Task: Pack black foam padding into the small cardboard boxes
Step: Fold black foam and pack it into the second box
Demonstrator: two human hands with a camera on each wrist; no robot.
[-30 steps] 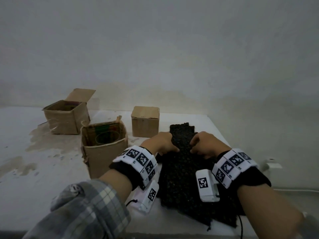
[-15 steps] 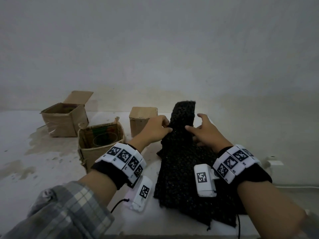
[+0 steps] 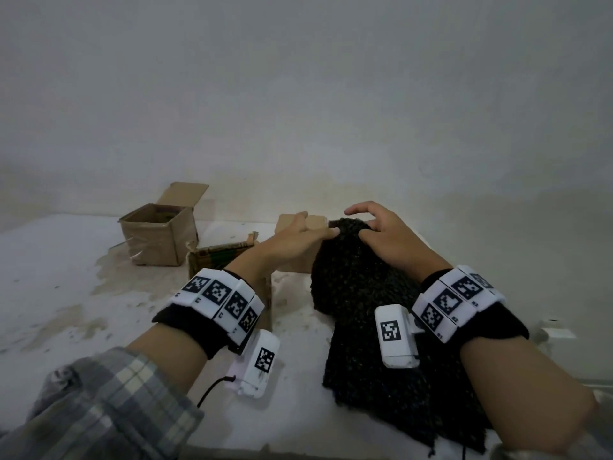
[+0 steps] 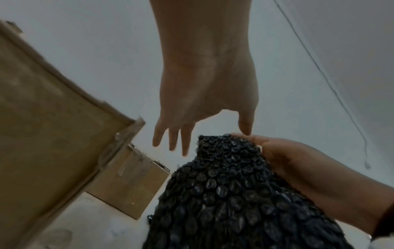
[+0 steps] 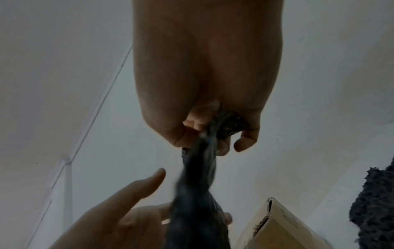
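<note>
The black foam padding lies at the table's right, its far end lifted and bunched. My right hand grips that bunched top, fingers curled round it. Just left of it is my left hand; in the left wrist view its fingers are straight and spread, with the thumb tip touching the padding's top edge. A closed small cardboard box stands behind my left hand. An open box is partly hidden by my left forearm. Another open box sits farther back left.
The white table is stained and wet-looking at the left. A grey wall rises close behind the boxes. The table's right edge runs just beyond the padding, with a white fitting below it. A cable hangs from my left wrist device.
Both hands have raised the padding's far end higher and gathered it into a narrow bunch. My left fingers have straightened; the right hand has closed round the top.
</note>
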